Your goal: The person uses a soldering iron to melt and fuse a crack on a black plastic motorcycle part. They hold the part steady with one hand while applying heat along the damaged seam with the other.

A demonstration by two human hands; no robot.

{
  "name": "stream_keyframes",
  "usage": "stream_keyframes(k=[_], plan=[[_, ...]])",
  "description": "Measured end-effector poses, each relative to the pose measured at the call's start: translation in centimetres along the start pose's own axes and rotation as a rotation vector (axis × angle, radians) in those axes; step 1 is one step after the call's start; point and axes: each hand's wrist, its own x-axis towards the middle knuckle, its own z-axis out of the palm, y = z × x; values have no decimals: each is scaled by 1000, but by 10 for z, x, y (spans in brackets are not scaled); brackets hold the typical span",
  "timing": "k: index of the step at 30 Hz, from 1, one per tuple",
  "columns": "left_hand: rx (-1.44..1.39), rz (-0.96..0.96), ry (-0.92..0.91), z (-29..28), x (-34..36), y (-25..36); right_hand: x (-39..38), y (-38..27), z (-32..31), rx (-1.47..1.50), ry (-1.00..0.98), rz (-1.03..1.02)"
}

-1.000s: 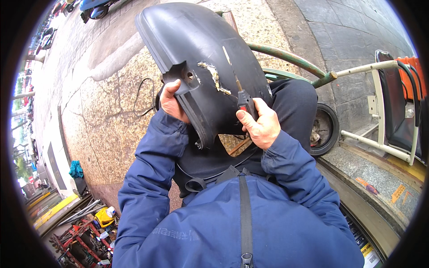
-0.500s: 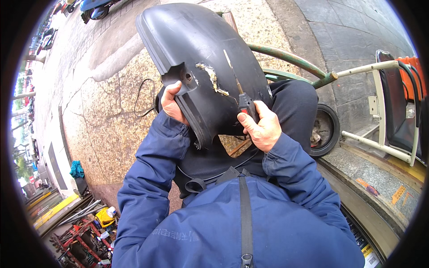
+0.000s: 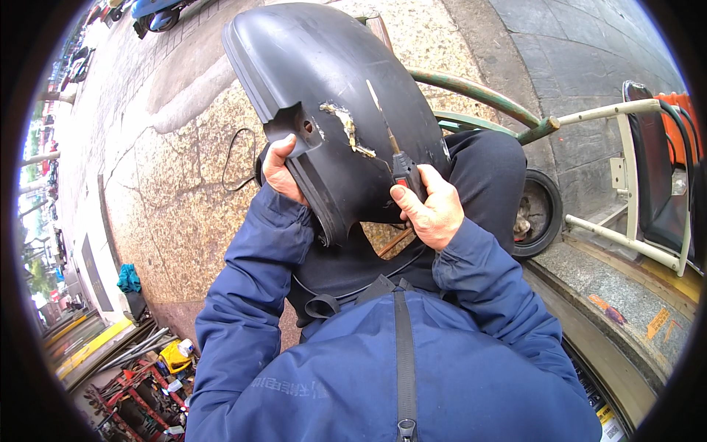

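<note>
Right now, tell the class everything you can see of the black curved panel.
The black curved panel is smooth, slightly shiny and looks like plastic. A stepped rim runs down its left side, near a small hole. A ragged whitish-yellow patch marks its middle. It slants, upper end leftward, domed face up, its near end over the lap. The left hand grips its lower-left edge; the right hand holds a thin-tipped tool over it, contact unclear.
</note>
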Motion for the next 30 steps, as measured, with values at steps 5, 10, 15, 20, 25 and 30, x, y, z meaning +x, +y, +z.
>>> stream_keyframes(k=[5,10,15,20,25,30], plan=[[-23,-41,-76,0,1,3,0,0,0,-4,-3,-2],[-24,-33,-94,-4,1,3,0,2,1,-4,-1,0],[-29,-55,-157,-7,2,5,0,3,1,-13,3,-21],[-15,-39,-77,-2,0,4,0,3,1,-9,5,-6],[-28,-21,-77,1,1,3,0,2,2,-12,7,-7],[-17,-14,-64,-1,2,3,0,1,2,-16,6,-14]])
